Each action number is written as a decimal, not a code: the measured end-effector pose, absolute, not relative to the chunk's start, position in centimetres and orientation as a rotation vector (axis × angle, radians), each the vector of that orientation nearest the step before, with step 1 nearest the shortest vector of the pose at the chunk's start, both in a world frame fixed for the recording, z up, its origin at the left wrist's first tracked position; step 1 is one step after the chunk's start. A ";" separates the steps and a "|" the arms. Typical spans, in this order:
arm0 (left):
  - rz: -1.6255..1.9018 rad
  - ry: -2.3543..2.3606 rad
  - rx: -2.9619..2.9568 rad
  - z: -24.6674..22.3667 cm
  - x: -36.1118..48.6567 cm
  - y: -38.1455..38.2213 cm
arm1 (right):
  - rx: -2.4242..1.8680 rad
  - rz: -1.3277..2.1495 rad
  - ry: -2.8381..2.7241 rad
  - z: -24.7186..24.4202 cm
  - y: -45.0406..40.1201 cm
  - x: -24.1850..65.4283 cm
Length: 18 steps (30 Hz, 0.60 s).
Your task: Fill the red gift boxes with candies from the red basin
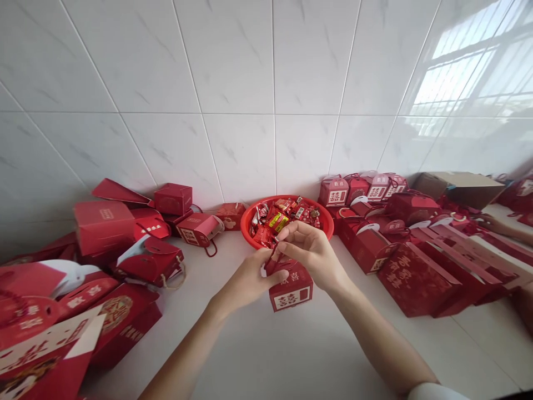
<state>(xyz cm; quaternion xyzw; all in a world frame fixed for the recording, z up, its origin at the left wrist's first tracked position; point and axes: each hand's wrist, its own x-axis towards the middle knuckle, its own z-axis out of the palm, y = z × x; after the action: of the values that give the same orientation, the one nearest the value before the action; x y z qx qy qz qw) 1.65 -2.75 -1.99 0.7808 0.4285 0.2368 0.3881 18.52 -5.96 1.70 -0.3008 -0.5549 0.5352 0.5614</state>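
Note:
A small red gift box (pixel 292 294) with a white character panel stands on the white tabletop in front of me. A dark red cord (pixel 273 256) rises from its top. My right hand (pixel 310 250) pinches this cord between thumb and fingertips. From the other side my left hand (pixel 256 275) also grips the cord, its thumb lying across the top of the box. Both hands partly cover the box's upper part. Just behind them sits a red plastic basin (pixel 246 236) holding wrapped candies (pixel 278 221).
Red gift boxes (pixel 104 222) are heaped on the left. More boxes (pixel 418 272) stand in rows on the right, near a cardboard carton (pixel 458 186). Another person's hand (pixel 497 225) reaches in at the far right. A tiled wall (pixel 237 83) borders the back.

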 end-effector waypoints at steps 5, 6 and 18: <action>0.582 1.066 1.957 -2.5 1.5 -2.3 | -0.725 1.255 -1.423 1.7 -5.8 18.8; 0.583 1.063 1.955 -2.6 1.5 -2.2 | -0.745 1.226 -1.470 1.7 -5.8 18.9; 0.659 0.732 1.765 -2.3 2.5 -2.9 | -0.981 0.645 -1.586 2.7 -5.6 21.2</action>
<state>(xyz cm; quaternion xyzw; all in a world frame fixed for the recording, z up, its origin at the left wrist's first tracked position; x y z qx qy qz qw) 2.47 -2.85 -2.29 0.7397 0.3069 0.2764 0.5313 21.22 -5.62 2.72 -0.4146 -0.6704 0.2727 0.5516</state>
